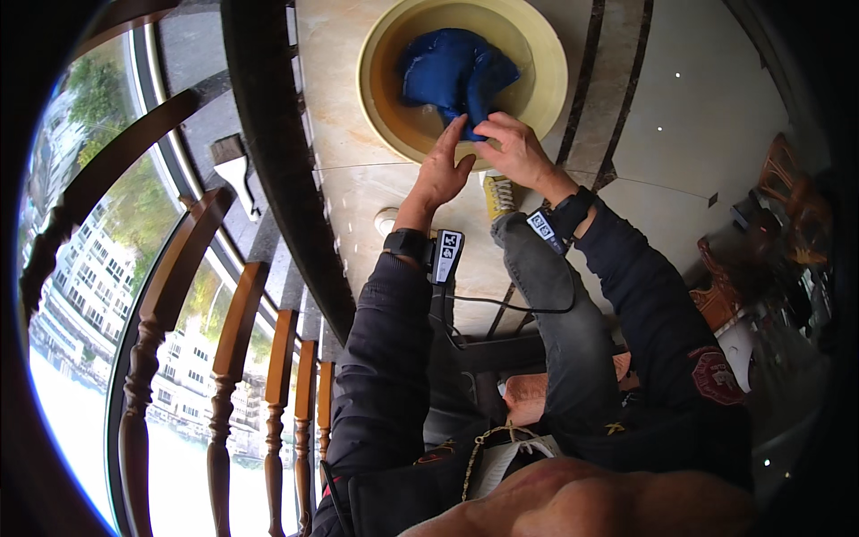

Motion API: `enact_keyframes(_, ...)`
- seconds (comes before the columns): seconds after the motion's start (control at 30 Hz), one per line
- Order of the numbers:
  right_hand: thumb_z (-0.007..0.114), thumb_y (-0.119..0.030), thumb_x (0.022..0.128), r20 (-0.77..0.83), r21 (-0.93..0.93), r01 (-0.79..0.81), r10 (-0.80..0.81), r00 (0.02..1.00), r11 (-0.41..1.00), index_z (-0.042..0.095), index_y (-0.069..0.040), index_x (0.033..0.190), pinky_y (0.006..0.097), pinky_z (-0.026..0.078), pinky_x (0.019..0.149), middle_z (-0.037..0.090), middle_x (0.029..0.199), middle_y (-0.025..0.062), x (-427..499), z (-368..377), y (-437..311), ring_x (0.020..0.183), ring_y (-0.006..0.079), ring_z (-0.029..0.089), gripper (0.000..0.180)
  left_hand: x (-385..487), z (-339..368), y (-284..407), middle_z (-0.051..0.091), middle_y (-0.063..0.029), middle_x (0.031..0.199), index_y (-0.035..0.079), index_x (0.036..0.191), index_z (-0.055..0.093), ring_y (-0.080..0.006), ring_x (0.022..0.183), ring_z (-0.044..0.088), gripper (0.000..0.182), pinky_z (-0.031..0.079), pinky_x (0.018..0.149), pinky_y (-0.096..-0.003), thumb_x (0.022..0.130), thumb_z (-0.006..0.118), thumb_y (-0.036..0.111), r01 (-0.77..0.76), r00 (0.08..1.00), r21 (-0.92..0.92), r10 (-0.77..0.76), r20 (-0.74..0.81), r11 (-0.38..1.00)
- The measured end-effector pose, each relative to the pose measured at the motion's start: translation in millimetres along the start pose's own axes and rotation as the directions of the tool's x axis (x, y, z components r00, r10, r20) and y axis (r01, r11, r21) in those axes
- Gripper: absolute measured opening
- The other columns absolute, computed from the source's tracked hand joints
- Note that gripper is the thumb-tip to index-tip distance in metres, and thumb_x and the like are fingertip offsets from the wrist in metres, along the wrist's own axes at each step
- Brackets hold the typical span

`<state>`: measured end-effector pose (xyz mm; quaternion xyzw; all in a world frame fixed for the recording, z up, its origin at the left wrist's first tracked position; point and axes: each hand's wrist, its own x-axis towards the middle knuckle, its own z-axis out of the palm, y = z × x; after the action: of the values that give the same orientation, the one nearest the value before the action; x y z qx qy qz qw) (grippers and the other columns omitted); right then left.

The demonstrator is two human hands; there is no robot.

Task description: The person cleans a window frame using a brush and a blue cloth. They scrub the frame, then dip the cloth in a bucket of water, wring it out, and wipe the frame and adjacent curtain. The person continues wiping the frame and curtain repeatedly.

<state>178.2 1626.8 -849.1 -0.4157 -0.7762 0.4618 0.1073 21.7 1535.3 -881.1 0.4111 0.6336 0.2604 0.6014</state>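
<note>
A wet blue cloth (443,70) lies bunched in a round, pale yellow basin (560,74) that holds water. One narrow end of the cloth reaches the basin's near rim. My left hand (441,169) is over that rim, fingers stretched forward and thumb apart, its fingertips against the left side of the cloth's end. From the right, my right hand (520,149) bends its fingers and thumb around the same end and pinches it. The cloth hides part of the basin's bottom.
A wooden baluster railing (225,349) and windows run along the left. On the ledge beside it lies a white-handled brush (233,171). My yellow shoe (500,196) is just below the basin on the tiled floor (691,134). Carved wooden furniture (721,282) stands at the right.
</note>
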Motion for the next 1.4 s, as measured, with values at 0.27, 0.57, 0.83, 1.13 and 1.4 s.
enact_keyframes(0.27, 0.067, -0.016, 0.086, -0.040, 0.061, -0.354, 0.356, 0.933, 0.933, 0.061, -0.009, 0.123, 0.0347, 0.055, 0.074, 0.069, 0.094, 0.0158, 35.6, -12.2, 41.9, 0.083, 0.0283, 0.069, 0.038, 14.2, 9.2, -15.3, 0.064, -0.0183, 0.124, 0.006, 0.121, 0.065, -0.0362, 0.113, 0.062, 0.037, 0.049, 0.097, -0.0398, 0.087, 0.067, 0.020, 0.129, 0.990, 0.225, -0.115, -0.076, 0.966)
enact_keyframes(0.57, 0.079, -0.032, 0.077, 0.173, -0.010, -0.584, 0.577, 0.798, 0.811, 0.056, 0.004, 0.127, 0.0395, 0.049, 0.094, 0.066, 0.117, 0.0222, 85.3, 38.7, 114.5, 0.108, 0.0360, 0.064, 0.066, -7.3, 1.0, -30.8, 0.061, -0.0160, 0.132, 0.006, 0.117, 0.066, -0.0345, 0.122, 0.057, 0.030, 0.046, 0.103, -0.0395, 0.087, 0.067, 0.009, -0.089, 0.995, 0.248, 0.100, -0.031, 0.965)
enact_keyframes(0.83, 0.066, -0.026, 0.092, 0.416, 0.480, -0.748, 0.631, 0.654, 0.459, 0.066, -0.005, 0.118, 0.0342, 0.048, 0.088, 0.069, 0.109, 0.0030, 46.9, 15.5, 78.8, 0.101, 0.0148, 0.062, 0.034, -23.9, -22.7, -3.5, 0.069, -0.0089, 0.102, 0.005, 0.112, 0.065, -0.0195, 0.098, 0.064, 0.019, 0.048, 0.091, -0.0308, 0.093, 0.062, 0.006, -0.003, 0.994, -0.065, -0.004, -0.113, 0.998)
enact_keyframes(1.13, 0.058, -0.026, 0.100, 0.303, 0.689, -0.480, 0.386, 0.871, 0.543, 0.058, -0.004, 0.129, 0.0259, 0.044, 0.097, 0.064, 0.117, -0.0016, 16.8, -50.7, -24.6, 0.106, 0.0070, 0.056, 0.036, -31.3, -9.4, 22.2, 0.064, -0.0135, 0.120, 0.007, 0.135, 0.056, -0.0224, 0.107, 0.064, 0.042, 0.050, 0.096, -0.0326, 0.093, 0.051, 0.002, 0.252, 0.942, -0.191, -0.286, -0.178, 0.949)
enact_keyframes(1.4, 0.071, -0.013, 0.091, 0.379, 0.737, -0.517, 0.367, 0.849, 0.436, 0.055, 0.001, 0.129, 0.0264, 0.050, 0.090, 0.064, 0.114, 0.0053, -17.0, -77.4, -116.1, 0.100, 0.0094, 0.060, 0.044, -9.7, -17.3, 81.6, 0.061, -0.0165, 0.122, 0.000, 0.141, 0.044, -0.0271, 0.106, 0.063, 0.063, 0.053, 0.091, -0.0422, 0.101, 0.049, 0.049, 0.315, 0.900, -0.945, -0.345, 0.267, 0.090)
